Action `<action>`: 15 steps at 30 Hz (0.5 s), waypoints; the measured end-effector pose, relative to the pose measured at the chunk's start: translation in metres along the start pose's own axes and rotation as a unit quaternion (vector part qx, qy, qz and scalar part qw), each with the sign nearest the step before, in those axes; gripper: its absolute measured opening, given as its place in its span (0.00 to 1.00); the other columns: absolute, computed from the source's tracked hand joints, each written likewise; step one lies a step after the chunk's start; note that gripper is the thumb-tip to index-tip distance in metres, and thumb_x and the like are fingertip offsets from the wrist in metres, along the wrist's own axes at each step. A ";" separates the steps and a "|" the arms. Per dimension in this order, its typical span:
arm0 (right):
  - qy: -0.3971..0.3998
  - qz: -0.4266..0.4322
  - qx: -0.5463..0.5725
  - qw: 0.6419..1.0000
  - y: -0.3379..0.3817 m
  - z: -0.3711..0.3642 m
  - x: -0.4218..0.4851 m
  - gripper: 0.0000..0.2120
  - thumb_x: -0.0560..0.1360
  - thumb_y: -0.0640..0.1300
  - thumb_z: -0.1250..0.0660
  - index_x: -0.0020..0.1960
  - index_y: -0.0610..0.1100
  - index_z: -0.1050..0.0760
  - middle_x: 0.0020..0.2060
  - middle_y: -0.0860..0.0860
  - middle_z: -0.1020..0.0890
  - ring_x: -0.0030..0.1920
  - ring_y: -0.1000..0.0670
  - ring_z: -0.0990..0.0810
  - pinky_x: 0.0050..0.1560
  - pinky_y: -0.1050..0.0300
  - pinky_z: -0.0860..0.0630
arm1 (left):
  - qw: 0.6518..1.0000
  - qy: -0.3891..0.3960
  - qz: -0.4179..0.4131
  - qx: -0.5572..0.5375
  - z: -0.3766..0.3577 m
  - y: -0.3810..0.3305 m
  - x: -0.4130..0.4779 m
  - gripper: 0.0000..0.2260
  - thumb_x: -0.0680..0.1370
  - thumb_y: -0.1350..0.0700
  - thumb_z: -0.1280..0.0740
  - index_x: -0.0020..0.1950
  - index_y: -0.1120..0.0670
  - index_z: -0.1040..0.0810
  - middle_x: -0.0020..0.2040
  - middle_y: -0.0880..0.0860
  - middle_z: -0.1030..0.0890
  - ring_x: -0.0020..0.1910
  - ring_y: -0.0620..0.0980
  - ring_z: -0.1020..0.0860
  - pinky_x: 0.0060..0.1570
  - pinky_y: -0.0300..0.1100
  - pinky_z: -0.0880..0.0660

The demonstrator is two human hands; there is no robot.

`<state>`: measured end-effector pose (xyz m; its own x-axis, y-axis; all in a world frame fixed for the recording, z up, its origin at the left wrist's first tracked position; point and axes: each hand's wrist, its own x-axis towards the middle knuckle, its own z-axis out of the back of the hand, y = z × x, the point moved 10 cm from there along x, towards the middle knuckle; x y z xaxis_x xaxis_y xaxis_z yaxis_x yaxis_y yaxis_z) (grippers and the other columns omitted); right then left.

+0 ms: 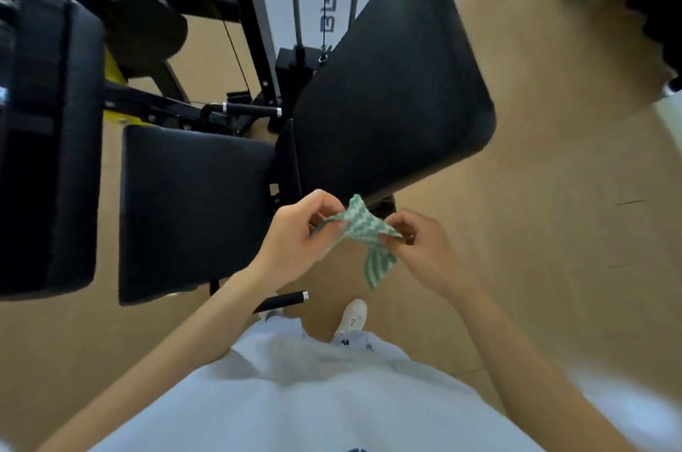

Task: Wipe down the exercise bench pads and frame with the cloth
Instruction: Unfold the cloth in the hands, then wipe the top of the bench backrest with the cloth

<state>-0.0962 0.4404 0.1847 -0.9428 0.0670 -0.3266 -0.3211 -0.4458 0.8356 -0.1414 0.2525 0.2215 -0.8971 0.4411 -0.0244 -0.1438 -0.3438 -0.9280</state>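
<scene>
Green-and-white cloth (pixel 360 230), limp and light, spans my left hand (pixel 299 234) and right hand (pixel 424 245) just off the pad's (pixel 391 82) near edge, each pinching a corner. Soft stuff, I judge: best bunched in one palm for wiping.

The person is wearing a loose, pale white top (pixel 313 400), which is filling the bottom centre of the frame and creasing near its hem. A small dark mark (pixel 345 342) is showing by that hem. A white lace-up shoe (pixel 355 315) is peeking out just above it. The left hand (pixel 299 234) and right hand (pixel 428 248) are going bare, forearms too.
</scene>
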 end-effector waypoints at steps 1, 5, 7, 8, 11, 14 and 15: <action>-0.026 0.015 0.004 1.000 0.011 0.021 -0.004 0.04 0.75 0.35 0.27 0.47 0.43 0.19 0.40 0.50 0.17 0.40 0.50 0.19 0.42 0.51 0.24 | 1.000 -0.011 -0.012 -0.007 -0.002 -0.016 0.008 0.05 0.80 0.62 0.28 0.51 0.53 0.21 0.43 0.45 0.18 0.40 0.49 0.19 0.38 0.39 0.22; -0.129 0.096 -0.019 0.987 0.065 0.099 -0.022 0.15 0.74 0.29 0.29 0.54 0.46 0.18 0.42 0.57 0.17 0.43 0.60 0.19 0.44 0.72 0.27 | 0.997 -0.046 -0.047 -0.049 -0.004 -0.069 0.046 0.06 0.81 0.62 0.29 0.51 0.50 0.20 0.44 0.45 0.17 0.42 0.45 0.17 0.39 0.36 0.21; -0.168 0.123 -0.038 0.977 0.092 0.129 -0.028 0.15 0.75 0.30 0.28 0.55 0.47 0.18 0.41 0.54 0.17 0.43 0.55 0.18 0.44 0.70 0.26 | 0.994 -0.062 -0.051 -0.079 0.002 -0.089 0.065 0.09 0.81 0.62 0.29 0.50 0.47 0.21 0.43 0.43 0.17 0.41 0.41 0.18 0.39 0.35 0.22; -0.189 0.135 -0.044 0.972 0.105 0.142 -0.030 0.15 0.75 0.31 0.28 0.55 0.49 0.18 0.42 0.53 0.17 0.42 0.53 0.19 0.43 0.68 0.26 | 0.992 -0.068 -0.057 -0.090 0.006 -0.099 0.074 0.09 0.81 0.62 0.29 0.50 0.47 0.21 0.43 0.43 0.17 0.41 0.41 0.18 0.39 0.35 0.22; -0.246 0.173 -0.068 0.951 0.148 0.172 -0.036 0.15 0.76 0.32 0.28 0.57 0.47 0.19 0.42 0.52 0.18 0.41 0.56 0.21 0.42 0.69 0.26 | 0.985 -0.090 -0.088 -0.115 0.022 -0.127 0.098 0.08 0.81 0.62 0.29 0.49 0.49 0.21 0.44 0.47 0.17 0.42 0.46 0.17 0.40 0.39 0.21; -0.310 0.188 -0.122 0.924 0.169 0.176 -0.026 0.15 0.76 0.31 0.30 0.60 0.44 0.20 0.45 0.51 0.19 0.43 0.56 0.21 0.43 0.69 0.26 | 0.981 -0.144 -0.092 -0.096 0.039 -0.125 0.122 0.06 0.81 0.60 0.29 0.49 0.48 0.21 0.44 0.45 0.17 0.42 0.44 0.19 0.41 0.40 0.22; -0.326 0.182 -0.142 0.917 0.167 0.171 -0.018 0.16 0.75 0.32 0.29 0.60 0.45 0.20 0.46 0.50 0.19 0.43 0.55 0.22 0.44 0.67 0.25 | 0.980 -0.170 -0.080 -0.070 0.042 -0.114 0.129 0.05 0.80 0.58 0.29 0.50 0.48 0.21 0.45 0.43 0.18 0.43 0.44 0.20 0.43 0.43 0.21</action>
<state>-0.1484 0.5171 0.4056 -0.8659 0.3449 0.3623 -0.0251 -0.7534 0.6571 -0.2582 0.3137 0.3395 -0.9588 0.1692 0.2283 -0.2559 -0.1648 -0.9526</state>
